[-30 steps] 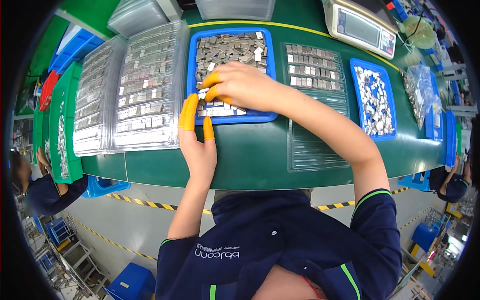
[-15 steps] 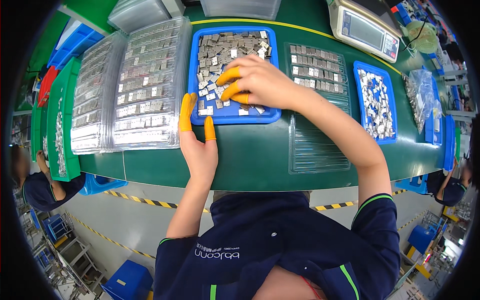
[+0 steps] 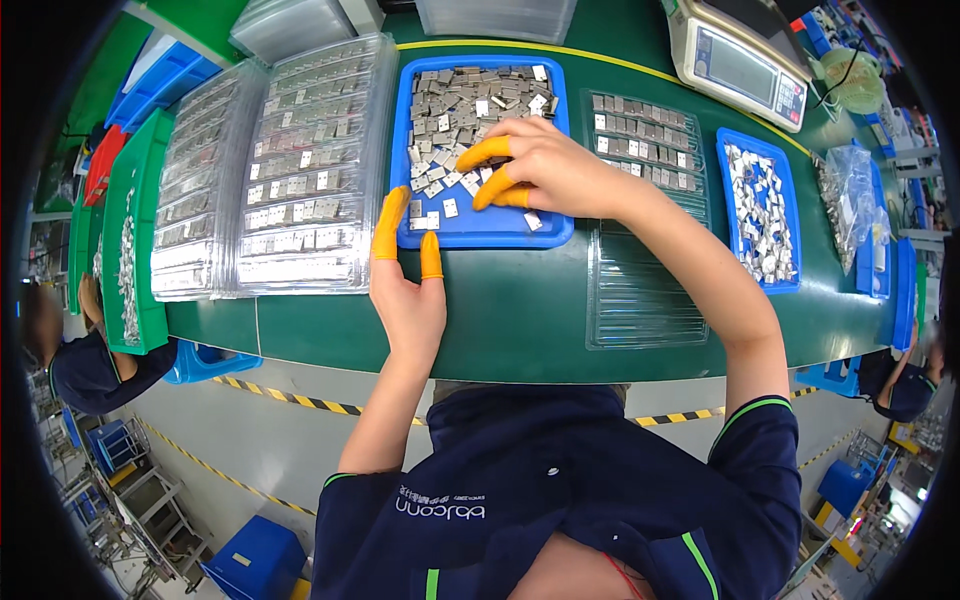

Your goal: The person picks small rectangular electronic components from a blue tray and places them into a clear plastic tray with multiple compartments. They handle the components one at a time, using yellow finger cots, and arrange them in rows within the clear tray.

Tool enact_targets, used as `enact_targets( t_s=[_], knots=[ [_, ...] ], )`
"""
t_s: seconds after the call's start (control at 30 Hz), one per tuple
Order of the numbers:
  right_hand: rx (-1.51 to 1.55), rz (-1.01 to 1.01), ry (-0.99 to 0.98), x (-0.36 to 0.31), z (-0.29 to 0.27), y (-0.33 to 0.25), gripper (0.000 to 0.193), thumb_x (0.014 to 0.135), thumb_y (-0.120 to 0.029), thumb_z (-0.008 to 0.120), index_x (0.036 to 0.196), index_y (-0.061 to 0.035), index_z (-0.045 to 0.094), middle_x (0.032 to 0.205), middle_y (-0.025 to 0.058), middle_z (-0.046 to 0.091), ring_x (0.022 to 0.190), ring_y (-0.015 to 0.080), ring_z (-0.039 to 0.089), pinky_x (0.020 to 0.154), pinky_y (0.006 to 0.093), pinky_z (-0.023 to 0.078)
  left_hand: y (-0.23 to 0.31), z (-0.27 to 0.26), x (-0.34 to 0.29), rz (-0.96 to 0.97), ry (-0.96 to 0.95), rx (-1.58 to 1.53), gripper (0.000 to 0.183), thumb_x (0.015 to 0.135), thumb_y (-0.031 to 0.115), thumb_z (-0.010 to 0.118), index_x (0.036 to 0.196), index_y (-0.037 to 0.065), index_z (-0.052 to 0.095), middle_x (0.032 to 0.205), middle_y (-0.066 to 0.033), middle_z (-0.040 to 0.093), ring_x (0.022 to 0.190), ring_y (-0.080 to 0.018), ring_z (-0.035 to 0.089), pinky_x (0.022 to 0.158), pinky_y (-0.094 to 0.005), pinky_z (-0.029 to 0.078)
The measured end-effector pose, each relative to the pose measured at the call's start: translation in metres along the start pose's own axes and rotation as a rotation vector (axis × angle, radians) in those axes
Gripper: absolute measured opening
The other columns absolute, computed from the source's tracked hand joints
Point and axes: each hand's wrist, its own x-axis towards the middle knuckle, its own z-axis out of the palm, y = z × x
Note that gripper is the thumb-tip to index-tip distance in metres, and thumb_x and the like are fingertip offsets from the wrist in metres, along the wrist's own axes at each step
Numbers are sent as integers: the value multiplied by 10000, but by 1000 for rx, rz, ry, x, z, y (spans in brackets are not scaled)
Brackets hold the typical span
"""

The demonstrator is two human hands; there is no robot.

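Note:
A blue tray [image 3: 484,240] in front of me holds many small flat metal pieces [image 3: 455,110], some grey, some brighter with dark holes. They are heaped at the far side and scattered thinly toward the near side. My left hand [image 3: 407,310] touches the tray's near left corner; its index finger and thumb, in yellow finger cots, are spread along the rim. Over the right half of the tray, my right hand [image 3: 560,175] has its yellow-covered fingers bent and apart among the loose pieces. I see no piece between them, though their undersides are hidden.
Right of the blue tray, a clear ridged tray [image 3: 645,290] carries pieces in its upper rows. Filled clear trays [image 3: 310,160] stand at left beside a green bin [image 3: 150,250]. Farther right are a smaller blue tray [image 3: 796,250] of white-silver parts and a scale [image 3: 745,65].
The view has shifted slightly, moving the scene rightward. My right fingers have moved a little over the pieces, and fewer pieces show below that hand. My left hand stays at the tray corner.

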Motion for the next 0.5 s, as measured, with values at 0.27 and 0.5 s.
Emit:
enact_targets(
  t_s=[0.27,0.5],
  knots=[
    [-39,93,45,-8,-9,-3,260,659,-172,740,916,-145,714,1160,15,587,1140,238,448,1008,400,288,3,1,3,83,-7,82,398,799,-58,575,1189,1,530,1280,-162,499,1224,-310,443,1010,-362,342],
    [-113,196,289,-56,-55,-12,234,724,-133,711,954,-103,683,1110,34,618,1077,244,510,950,355,381,35,-2,11,289,-95,431,351,798,18,612,1144,17,557,1266,-194,490,1184,-336,459,1002,-402,348]
  ],
)
